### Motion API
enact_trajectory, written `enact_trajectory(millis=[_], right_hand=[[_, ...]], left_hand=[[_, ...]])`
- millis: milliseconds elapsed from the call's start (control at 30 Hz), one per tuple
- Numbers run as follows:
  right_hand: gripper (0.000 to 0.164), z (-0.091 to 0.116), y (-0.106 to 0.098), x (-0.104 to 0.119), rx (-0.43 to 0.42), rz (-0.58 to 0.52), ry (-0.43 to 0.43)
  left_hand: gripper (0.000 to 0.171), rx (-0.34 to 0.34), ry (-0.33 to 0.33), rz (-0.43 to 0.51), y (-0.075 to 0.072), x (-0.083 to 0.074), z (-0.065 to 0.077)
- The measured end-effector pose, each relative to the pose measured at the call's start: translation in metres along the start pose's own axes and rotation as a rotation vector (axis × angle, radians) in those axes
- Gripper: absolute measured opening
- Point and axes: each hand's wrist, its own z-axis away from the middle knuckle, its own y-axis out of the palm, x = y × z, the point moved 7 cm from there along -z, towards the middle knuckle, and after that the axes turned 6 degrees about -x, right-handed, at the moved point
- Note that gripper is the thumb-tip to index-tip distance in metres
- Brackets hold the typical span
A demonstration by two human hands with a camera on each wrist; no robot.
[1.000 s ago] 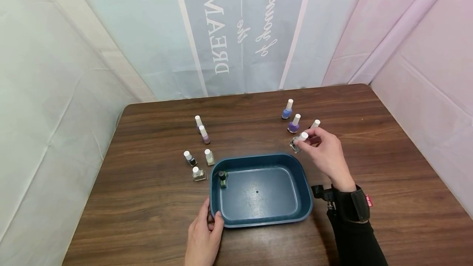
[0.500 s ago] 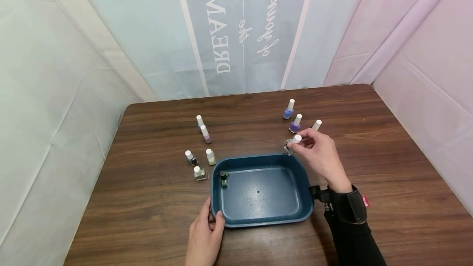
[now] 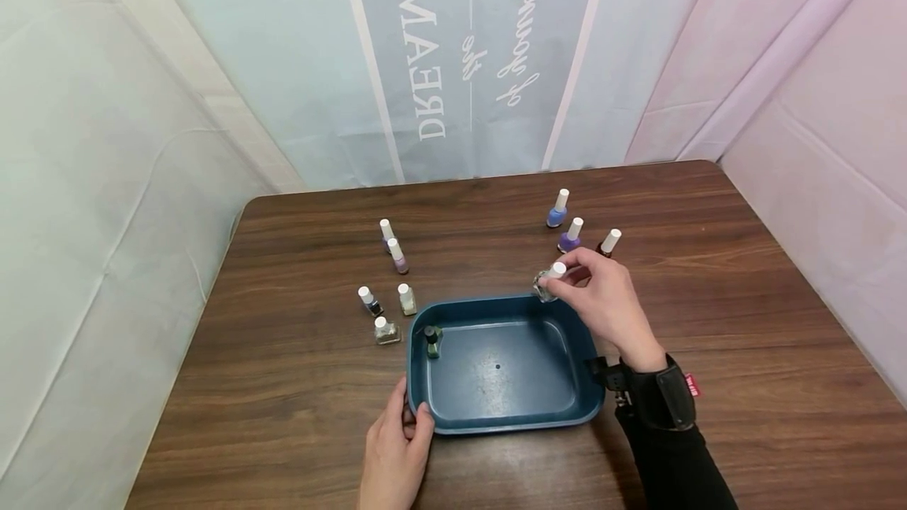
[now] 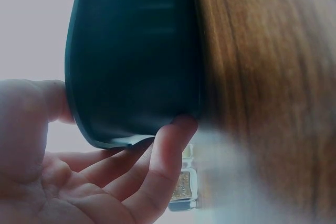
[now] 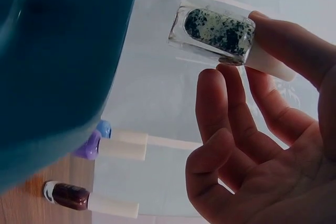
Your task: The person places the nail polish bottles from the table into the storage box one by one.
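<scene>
My right hand (image 3: 602, 297) pinches a nail polish bottle (image 5: 218, 30) by its neck and white cap. The bottle is clear glass with dark flecks in a pale polish, and it hangs tilted at the far right rim of the blue tray (image 3: 503, 423). My left hand (image 3: 397, 447) grips the tray's near left corner, thumb on the rim and fingers round the outer wall, as the left wrist view shows. Inside the tray, a green nail polish bottle (image 3: 433, 343) with a black cap stands near the left wall.
Left of the tray, several white-capped polish bottles stand on the wooden table (image 3: 283, 384), among them a glittery one (image 3: 386, 332) and a lilac one (image 3: 398, 258). Behind my right hand are a blue bottle (image 3: 557, 212), a purple one (image 3: 570, 239) and a dark red one (image 5: 71, 196).
My right hand has carried the flecked polish bottle leftward and toward me, from beyond the tray's far right corner to over its far rim. The left hand stays on the tray.
</scene>
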Motion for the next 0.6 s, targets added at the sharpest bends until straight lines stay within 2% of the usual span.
enact_trajectory(millis=[600], right_hand=[[0.018, 0.003, 0.02, 0.02, 0.024, -0.012, -0.079]], left_hand=[[0.047, -0.011, 0.016, 0.018, 0.0, 0.0, -0.001]])
